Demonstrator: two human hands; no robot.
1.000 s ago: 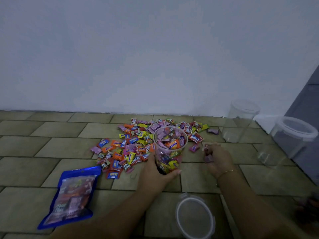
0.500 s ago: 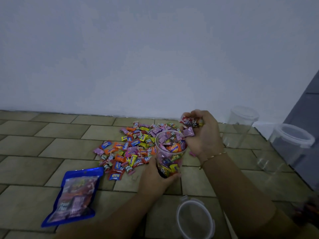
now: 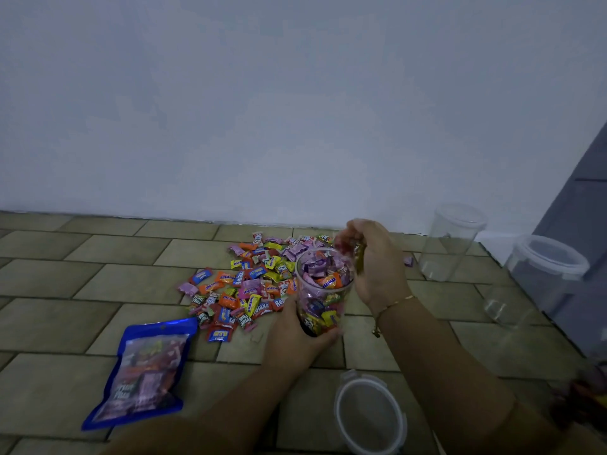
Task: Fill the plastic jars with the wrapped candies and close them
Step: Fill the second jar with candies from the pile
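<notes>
- We seem to be indoors at home, on a tiled floor (image 3: 98, 277) under our hands.
- A bare wall (image 3: 262, 110) stands beyond them; grey furniture (image 3: 578, 224) sits right.

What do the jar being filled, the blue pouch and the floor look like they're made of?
Jar: clear, smooth plastic, since the candies show through its wall. Blue pouch: glossy plastic film, apparently with a see-through window. Floor: matte tiles, probably ceramic, with dark grout lines.
</notes>
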